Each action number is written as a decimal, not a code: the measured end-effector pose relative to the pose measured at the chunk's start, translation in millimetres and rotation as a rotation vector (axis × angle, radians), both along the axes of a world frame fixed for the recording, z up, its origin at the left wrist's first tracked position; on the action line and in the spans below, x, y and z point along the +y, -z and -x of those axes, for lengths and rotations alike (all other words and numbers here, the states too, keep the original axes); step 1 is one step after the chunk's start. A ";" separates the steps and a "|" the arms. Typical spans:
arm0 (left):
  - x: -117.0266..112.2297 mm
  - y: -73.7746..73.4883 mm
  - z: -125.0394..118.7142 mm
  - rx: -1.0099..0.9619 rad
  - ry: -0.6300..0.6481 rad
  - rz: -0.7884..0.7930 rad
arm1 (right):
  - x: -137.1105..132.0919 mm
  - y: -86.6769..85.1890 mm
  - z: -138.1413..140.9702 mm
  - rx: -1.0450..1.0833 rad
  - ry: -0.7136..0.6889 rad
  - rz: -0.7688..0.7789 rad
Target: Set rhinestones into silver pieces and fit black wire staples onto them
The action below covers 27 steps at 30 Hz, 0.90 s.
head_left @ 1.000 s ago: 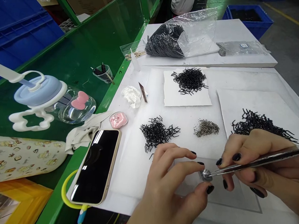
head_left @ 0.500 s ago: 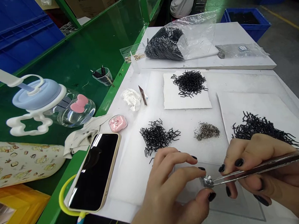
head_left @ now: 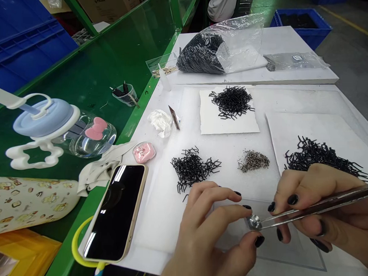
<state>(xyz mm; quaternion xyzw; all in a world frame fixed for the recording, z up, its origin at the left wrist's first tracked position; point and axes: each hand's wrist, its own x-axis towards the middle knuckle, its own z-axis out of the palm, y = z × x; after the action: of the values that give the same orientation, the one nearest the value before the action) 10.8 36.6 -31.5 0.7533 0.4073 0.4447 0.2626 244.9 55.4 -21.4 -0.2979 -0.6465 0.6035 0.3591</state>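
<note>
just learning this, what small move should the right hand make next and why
Perhaps the right hand should gently squeeze the tweezers: they look slightly open, tips at the small metal piece, which the left hand appears to steady between thumb and finger.

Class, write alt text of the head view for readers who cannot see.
A person's left hand holds a small shiny metal piece while the right hand points tweezers at it. Beyond lie three piles of bent black pieces and a heap of tiny brownish bits.

Shiny metal tweezers (head_left: 330, 205), glossy phone screen (head_left: 116, 212), crinkled plastic bag (head_left: 244, 41).
</note>
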 end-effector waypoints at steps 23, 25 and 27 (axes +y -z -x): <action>-1.7 2.4 -1.2 -0.047 0.002 0.028 | 2.7 -14.3 -1.0 -0.040 0.431 0.029; -1.7 3.5 -1.5 -0.069 0.000 0.031 | 8.8 -18.1 1.8 -0.189 0.573 -0.035; -1.4 4.3 -1.7 -0.088 0.004 0.029 | 19.0 -23.7 11.9 -0.358 0.600 -0.083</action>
<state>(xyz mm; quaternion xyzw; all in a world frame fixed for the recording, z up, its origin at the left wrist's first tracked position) 12.5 35.2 -35.8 0.7298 0.4003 0.4711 0.2919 233.0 74.4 2.3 -0.5609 -0.6070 0.3824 0.4133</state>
